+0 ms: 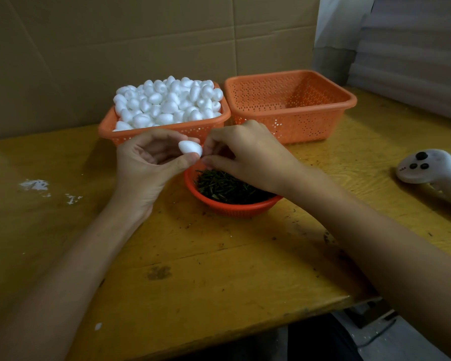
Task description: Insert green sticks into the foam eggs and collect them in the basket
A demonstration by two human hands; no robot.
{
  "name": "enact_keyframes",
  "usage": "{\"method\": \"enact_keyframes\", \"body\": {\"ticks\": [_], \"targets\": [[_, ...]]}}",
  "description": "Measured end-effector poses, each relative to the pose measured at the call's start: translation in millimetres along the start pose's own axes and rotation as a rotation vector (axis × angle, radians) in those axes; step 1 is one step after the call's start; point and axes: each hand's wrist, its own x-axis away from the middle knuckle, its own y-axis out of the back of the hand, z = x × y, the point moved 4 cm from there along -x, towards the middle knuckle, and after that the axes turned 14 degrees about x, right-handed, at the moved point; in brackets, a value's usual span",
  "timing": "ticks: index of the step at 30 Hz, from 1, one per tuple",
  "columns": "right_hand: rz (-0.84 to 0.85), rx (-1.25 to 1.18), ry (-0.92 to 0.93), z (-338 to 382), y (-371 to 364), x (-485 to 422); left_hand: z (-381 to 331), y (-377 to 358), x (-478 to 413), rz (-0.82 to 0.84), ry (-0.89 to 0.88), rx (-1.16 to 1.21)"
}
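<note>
Tabletop (206,277) free in front, bowl (232,208), full basket (107,131), empty basket (297,126) beyond

Dim, warm light; soft focus, edges bowed.

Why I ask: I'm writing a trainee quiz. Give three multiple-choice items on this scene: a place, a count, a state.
1. Where is the bowl of green sticks? A) in front of the egg basket B) on the floor C) inside a basket
2. How many rectangular orange baskets? A) one B) two C) three
3. The left hand: A) lies flat B) grips a foam egg C) holds scissors
Answers: A, it sits nearer the person; B, egg basket and second basket stand side by side; B, it curls round the egg.
</note>
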Motion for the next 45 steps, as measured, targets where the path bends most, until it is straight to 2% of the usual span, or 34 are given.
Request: {"method": "enact_keyframes", "body": {"ticks": [8, 21, 32, 45], "targets": [[0.106, -0.182, -0.033, -2.6, -3.0, -0.1, -0.3, -3.5, 0.6, -0.004, -0.010, -0.015], [0.159, -0.232, -0.032, -3.2, -7.7, -0.6, -2.5, -6.9, 1.4, 0.033, -0.016, -0.066], [0.248, -0.394, -0.056, -7.6, -11.4, -0.1, -3.9, -7.6, 2.9, 0.104, -0.002, -0.066], [0.294, -0.316, -0.013, -6.4, -12.2, -1.0, -6.6, -11.2, 2.5, 0.095, 0.015, -0.072]]}}
